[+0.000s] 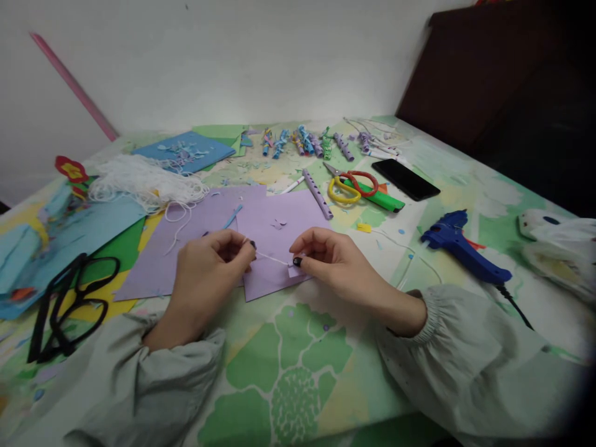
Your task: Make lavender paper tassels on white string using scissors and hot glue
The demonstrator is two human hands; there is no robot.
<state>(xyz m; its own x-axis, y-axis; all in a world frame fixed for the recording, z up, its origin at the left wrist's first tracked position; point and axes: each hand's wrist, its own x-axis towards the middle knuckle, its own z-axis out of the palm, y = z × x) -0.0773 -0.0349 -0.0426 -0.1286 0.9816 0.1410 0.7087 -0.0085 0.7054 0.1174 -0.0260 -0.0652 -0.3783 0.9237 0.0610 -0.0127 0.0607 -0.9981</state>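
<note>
My left hand [212, 264] pinches one end of a thin white string [272, 258], which runs taut across the gap between my hands. The string meets a small piece of purple paper [294, 270] that my right hand [333, 261] pinches between thumb and fingers. Most of that piece is hidden by my fingers. Both hands hover over sheets of purple paper [265, 214]. Just beyond them lies a rolled purple paper tube [318, 194] with holes along it. A tangled heap of white string [139, 180] rests to the left.
Red-and-yellow-handled scissors [358, 186], a green cutter [386, 202] and a black phone [406, 179] lie at the right. A blue glue gun [465, 248] is farther right. Black glasses [77, 304] lie at the left. Several decorated paper rolls [305, 139] line the back.
</note>
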